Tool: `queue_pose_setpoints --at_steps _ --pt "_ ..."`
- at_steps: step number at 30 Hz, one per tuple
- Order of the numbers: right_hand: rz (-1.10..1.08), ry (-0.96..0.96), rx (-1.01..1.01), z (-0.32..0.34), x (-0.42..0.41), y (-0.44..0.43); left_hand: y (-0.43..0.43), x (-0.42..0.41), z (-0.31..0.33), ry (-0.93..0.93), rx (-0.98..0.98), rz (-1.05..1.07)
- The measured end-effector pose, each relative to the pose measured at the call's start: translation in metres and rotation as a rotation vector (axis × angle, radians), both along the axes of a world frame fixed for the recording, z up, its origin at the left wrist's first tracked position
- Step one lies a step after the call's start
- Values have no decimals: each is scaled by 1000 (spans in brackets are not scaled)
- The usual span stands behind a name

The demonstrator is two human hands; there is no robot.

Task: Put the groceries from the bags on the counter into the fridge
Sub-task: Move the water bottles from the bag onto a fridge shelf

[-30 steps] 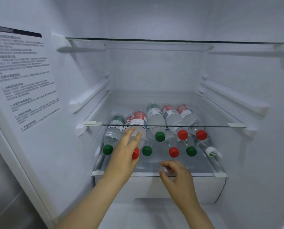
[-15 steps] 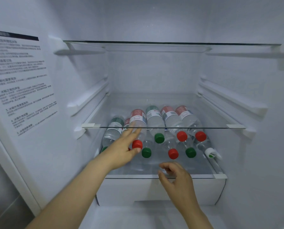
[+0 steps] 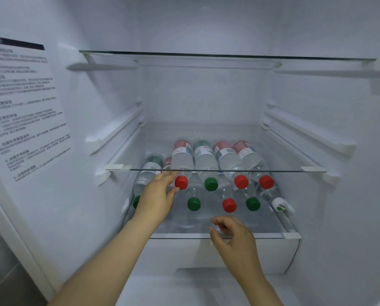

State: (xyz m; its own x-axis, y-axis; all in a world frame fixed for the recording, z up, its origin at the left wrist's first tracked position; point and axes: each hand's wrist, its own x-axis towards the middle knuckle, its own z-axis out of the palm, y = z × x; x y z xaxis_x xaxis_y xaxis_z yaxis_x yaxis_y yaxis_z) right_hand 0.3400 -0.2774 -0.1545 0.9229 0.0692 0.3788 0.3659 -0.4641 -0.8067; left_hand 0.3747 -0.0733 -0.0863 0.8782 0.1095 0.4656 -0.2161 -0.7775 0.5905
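Observation:
Several clear water bottles with red or green caps lie in two stacked rows on the lower glass shelf [image 3: 270, 235] of the open fridge, caps facing me. My left hand [image 3: 157, 195] reaches in at the left. Its fingers and thumb are around the neck of a red-capped bottle [image 3: 182, 160] at the left end of the upper row. My right hand [image 3: 233, 237] hovers over the shelf's front edge with loosely curled fingers and holds nothing. A white-capped bottle [image 3: 280, 205] lies at the far right of the lower row.
A middle glass shelf [image 3: 295, 171] sits just above the bottles, close over the upper row. A higher glass shelf [image 3: 228, 55] spans the top. A white drawer [image 3: 184, 255] is below. A printed sticker [image 3: 23, 111] covers the left wall.
My left hand has pushed the red-capped bottle deeper onto the upper row and now rests at its neck. My right hand has barely moved.

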Motion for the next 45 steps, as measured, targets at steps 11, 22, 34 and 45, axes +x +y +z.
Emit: queue_pose_setpoints --at_steps 11,22,34,45 --pt "18 22 -35 5 1 -2 -24 -53 -7 -3 -83 65" --pt "-17 24 -411 58 -29 -28 -31 -91 -2 89 61 -64" --pt "-379 -31 -708 136 -147 -79 -84 -121 44 -67 108 -516" --pt "-830 0 -754 167 -295 -143 -192 -194 76 -192 22 -1022"
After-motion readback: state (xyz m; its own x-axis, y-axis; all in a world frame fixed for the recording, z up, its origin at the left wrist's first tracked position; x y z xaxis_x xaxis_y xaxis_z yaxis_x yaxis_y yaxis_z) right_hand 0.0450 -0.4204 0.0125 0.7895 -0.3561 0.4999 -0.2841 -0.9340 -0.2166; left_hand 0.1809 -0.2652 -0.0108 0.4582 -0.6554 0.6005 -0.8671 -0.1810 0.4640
